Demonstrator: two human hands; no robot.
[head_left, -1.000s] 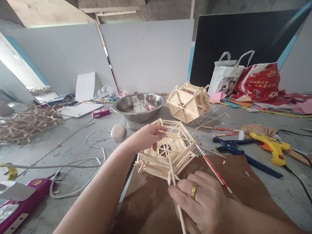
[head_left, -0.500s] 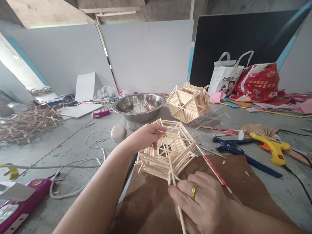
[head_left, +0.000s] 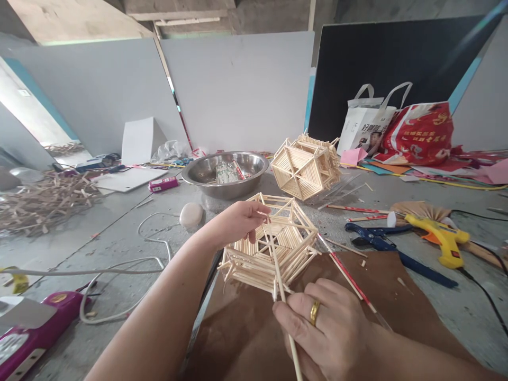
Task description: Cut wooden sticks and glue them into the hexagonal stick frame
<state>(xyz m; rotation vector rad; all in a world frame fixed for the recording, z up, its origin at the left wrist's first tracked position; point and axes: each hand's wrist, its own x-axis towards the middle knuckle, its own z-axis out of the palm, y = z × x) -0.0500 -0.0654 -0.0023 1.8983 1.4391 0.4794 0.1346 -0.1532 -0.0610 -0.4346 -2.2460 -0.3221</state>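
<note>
A hexagonal frame built of thin wooden sticks point(head_left: 273, 248) rests on a brown board point(head_left: 381, 296) in front of me. My left hand point(head_left: 238, 221) grips its far left rim, fingers closed on the sticks. My right hand point(head_left: 321, 328), with a gold ring, pinches a long wooden stick point(head_left: 280, 275) that lies across the frame's open face. A second, finished stick frame point(head_left: 305, 165) stands further back.
A metal bowl point(head_left: 226, 173) sits behind the frame. To the right lie blue pliers point(head_left: 381, 238) and a yellow glue gun point(head_left: 440, 235). Bags point(head_left: 413, 132) stand at the back right. A heap of wood scraps point(head_left: 43, 198), a white cable point(head_left: 130, 259) and a pink device point(head_left: 32, 328) are on the left.
</note>
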